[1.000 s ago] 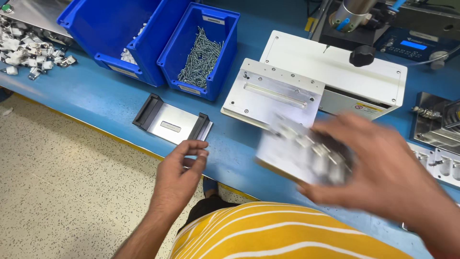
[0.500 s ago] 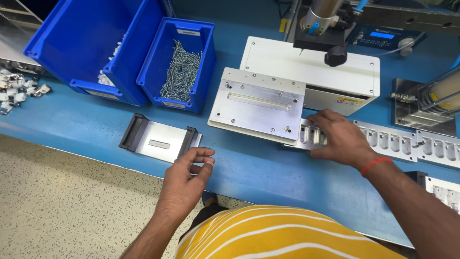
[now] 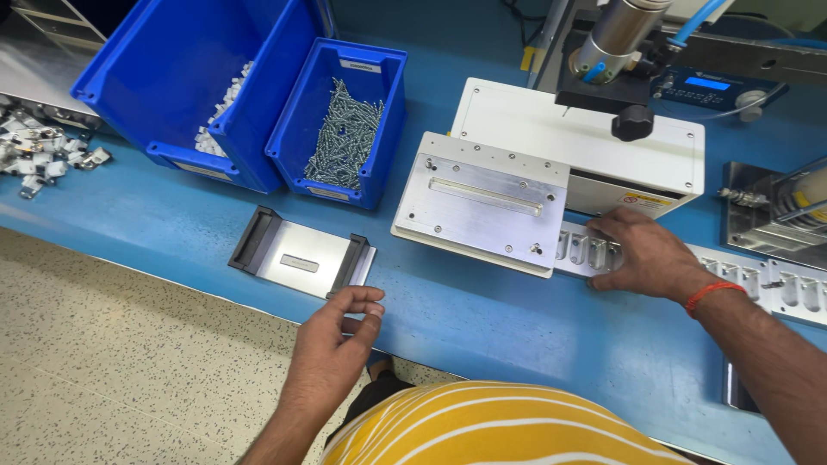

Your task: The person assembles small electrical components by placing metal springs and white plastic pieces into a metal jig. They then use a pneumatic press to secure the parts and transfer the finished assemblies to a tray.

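On the blue bench — right hand pressing a slotted metal strip; left hand loosely curled, empty.

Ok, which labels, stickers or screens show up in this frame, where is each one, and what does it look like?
Bin label: small white rectangle on the back rim of the screw bin.
Front labels: pale strips on the front lips of both blue bins.
Warning sticker: yellow, white and red rectangle on the white machine's front edge, just above the right hand.
Screen: small glowing blue display on a dark box, far right.
Plate tag: small grey rectangle on the metal plate by the left hand.
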